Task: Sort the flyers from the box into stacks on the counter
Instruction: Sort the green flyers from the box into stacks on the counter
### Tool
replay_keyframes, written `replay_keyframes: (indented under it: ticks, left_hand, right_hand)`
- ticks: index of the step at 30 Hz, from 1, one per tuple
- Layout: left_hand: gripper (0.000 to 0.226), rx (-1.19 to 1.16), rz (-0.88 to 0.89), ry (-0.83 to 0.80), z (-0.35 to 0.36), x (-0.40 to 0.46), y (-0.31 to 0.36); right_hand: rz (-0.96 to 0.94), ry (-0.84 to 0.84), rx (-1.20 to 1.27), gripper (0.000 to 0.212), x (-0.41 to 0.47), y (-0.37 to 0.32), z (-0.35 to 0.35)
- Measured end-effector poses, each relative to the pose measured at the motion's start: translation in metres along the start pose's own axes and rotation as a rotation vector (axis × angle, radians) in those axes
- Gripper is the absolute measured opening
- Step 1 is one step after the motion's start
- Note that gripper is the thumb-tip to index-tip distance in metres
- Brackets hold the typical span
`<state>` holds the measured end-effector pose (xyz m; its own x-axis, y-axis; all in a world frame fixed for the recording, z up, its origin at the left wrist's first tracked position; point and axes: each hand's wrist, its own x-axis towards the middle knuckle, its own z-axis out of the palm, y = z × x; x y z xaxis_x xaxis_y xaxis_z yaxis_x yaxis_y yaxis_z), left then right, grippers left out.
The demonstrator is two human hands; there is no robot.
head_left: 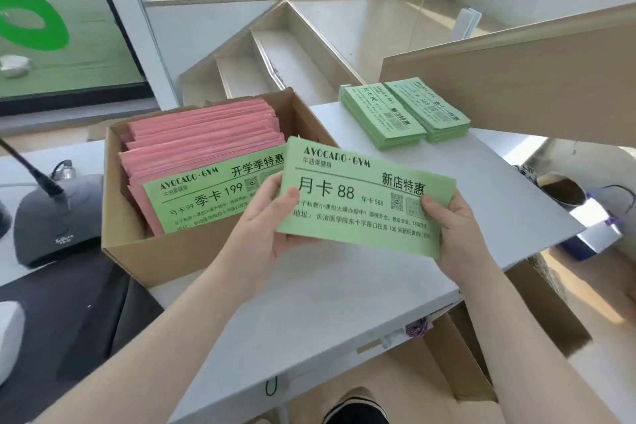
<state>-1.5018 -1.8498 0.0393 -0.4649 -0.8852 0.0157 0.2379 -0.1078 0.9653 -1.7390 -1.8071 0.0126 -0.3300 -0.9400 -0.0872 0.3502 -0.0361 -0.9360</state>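
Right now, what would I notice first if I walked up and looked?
Probably the green flyer with big black print, held in the middle by the left hand and right hand. Left of it, a box is stuffed with pink flyers. Two green stacks sit side by side on the counter behind.

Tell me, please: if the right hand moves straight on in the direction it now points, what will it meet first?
The right hand, pinching the green "月卡 88" flyer, points up and away across the counter. Probably it would first meet the two green flyer stacks, likely the nearer "月卡 88" stack; depth is unclear.
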Motion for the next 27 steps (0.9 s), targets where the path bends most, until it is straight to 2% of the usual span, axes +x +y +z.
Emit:
replay_keyframes:
  ticks: [2, 4, 7, 11, 14, 17, 19, 22, 25, 27]
  left_hand:
    - [0.069, -0.093, 0.018, -0.120, 0.010, 0.013, -0.005]
    - [0.063, -0.018, 0.076, -0.141, 0.030, 0.028, -0.012]
    - [0.056, 0.017, 0.157, -0.077, 0.072, 0.057, -0.024]
    - [0.062, 0.102, 0.193, 0.161, 0.125, 0.104, -0.044]
    - [0.058, 0.101, 0.122, 0.357, 0.153, 0.147, -0.056]
    - [0.056, 0.052, 0.079, 0.458, 0.168, 0.192, -0.057]
    - [0.057, 0.055, 0.072, 0.474, 0.178, 0.222, -0.056]
    - [0.057, 0.121, 0.059, 0.481, 0.189, 0.266, -0.057]
    - [0.047, 0.222, 0.021, 0.475, 0.191, 0.309, -0.063]
    - [0.044, 0.281, -0.015, 0.470, 0.193, 0.334, -0.066]
  right_hand:
    - [-0.048, 0.049, 0.085, 0.026, 0.008, -0.005, -0.006]
    - [-0.081, 0.105, 0.117, 0.025, 0.020, -0.011, -0.012]
    - [-0.089, 0.167, 0.073, 0.023, 0.044, -0.017, -0.023]
    - [-0.057, 0.200, -0.011, 0.021, 0.079, -0.024, -0.047]
    - [-0.007, 0.173, -0.083, 0.022, 0.110, -0.037, -0.077]
    - [0.032, 0.122, -0.161, 0.025, 0.147, -0.058, -0.112]
    - [0.057, 0.059, -0.249, 0.023, 0.172, -0.071, -0.132]
    - [0.077, -0.055, -0.507, 0.019, 0.208, -0.091, -0.150]
    - [0.053, -0.096, -0.717, 0.011, 0.242, -0.103, -0.155]
    - [0.048, -0.129, -0.778, 0.016, 0.264, -0.105, -0.153]
